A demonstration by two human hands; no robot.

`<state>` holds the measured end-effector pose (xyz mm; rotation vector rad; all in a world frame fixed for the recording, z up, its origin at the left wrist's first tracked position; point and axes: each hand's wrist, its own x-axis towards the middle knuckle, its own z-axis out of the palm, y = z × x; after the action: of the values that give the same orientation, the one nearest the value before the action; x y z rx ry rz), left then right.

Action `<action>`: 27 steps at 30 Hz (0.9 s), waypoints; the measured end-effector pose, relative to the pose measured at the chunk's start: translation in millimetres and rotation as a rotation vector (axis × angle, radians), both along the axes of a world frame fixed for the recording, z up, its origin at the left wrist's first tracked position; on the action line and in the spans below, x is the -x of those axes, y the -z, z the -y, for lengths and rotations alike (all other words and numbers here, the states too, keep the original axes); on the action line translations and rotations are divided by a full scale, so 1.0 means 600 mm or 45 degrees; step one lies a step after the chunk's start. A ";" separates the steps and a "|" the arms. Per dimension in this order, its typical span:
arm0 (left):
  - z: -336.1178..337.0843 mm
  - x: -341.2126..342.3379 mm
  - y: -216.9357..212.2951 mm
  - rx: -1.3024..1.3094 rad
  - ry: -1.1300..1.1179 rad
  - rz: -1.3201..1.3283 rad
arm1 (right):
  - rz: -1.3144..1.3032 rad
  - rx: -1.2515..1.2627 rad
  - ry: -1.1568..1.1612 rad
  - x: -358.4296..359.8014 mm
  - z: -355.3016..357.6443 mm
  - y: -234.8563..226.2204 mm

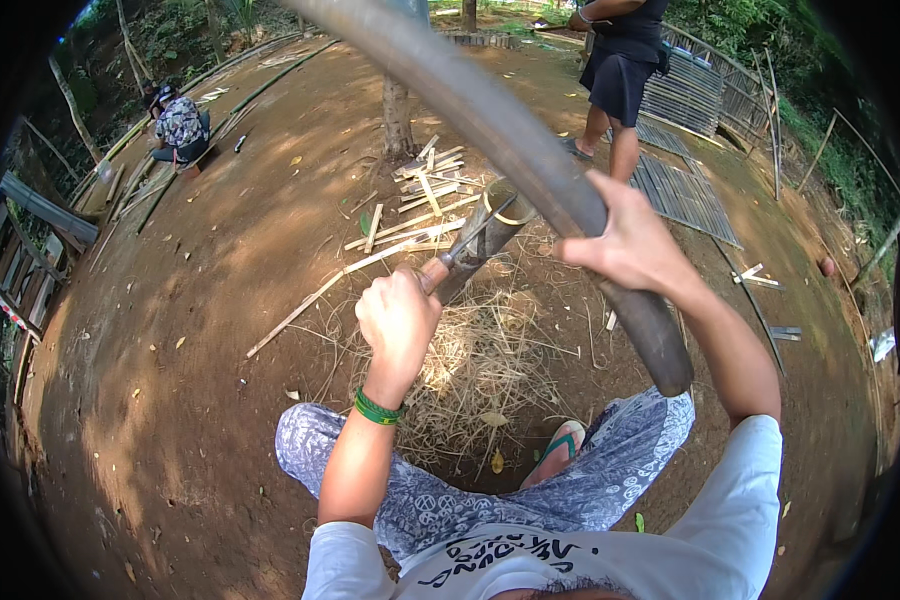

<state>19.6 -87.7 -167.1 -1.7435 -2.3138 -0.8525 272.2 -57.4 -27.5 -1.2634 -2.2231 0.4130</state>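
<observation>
My left hand (400, 315) is closed round the wooden handle of a knife (434, 273). Its thin dark blade reaches up and right, lying across the open top of a bamboo tube (482, 252). Dark outside and pale at its cut rim, the tube stands tilted in front of me. In my right hand (625, 240) is a thick, dark grey-brown pole (520, 140), gripped between thumb and fingers. This pole slants from the top edge down to beside my right knee and looks bent and slightly blurred. It passes in front of the tube's right side.
Thin shavings (470, 375) cover the ground between my legs. Split bamboo strips (435, 185) lie piled by a tree trunk (397, 115). A person (620, 70) stands at the far right beside slatted panels (685, 195); another person (182, 125) crouches far left near long poles.
</observation>
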 end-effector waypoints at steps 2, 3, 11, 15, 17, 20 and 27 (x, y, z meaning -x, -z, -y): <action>0.007 0.004 0.005 -0.043 0.005 -0.029 | -0.248 -0.402 -0.057 -0.031 -0.009 -0.069; 0.000 0.008 0.015 -0.054 -0.013 -0.038 | -0.250 -0.371 0.003 -0.041 0.006 -0.117; -0.004 0.009 0.001 -0.017 -0.013 -0.031 | -0.261 -0.379 0.266 -0.086 -0.087 0.043; -0.035 -0.028 -0.021 -0.054 0.024 -0.110 | -0.111 0.114 0.395 -0.092 -0.135 0.123; -0.025 -0.020 -0.031 -0.045 0.007 -0.077 | -0.087 -0.188 0.339 -0.099 -0.146 0.067; -0.019 -0.006 -0.030 -0.032 -0.024 -0.150 | -0.174 -0.469 0.304 -0.124 -0.107 -0.077; 0.000 -0.002 -0.021 0.030 -0.076 -0.124 | -0.494 -0.637 0.183 -0.119 -0.072 -0.074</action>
<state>20.7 -87.7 -154.4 -1.6762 -2.3095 -0.7171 343.9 -14.4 16.8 -0.9669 -1.7469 0.0297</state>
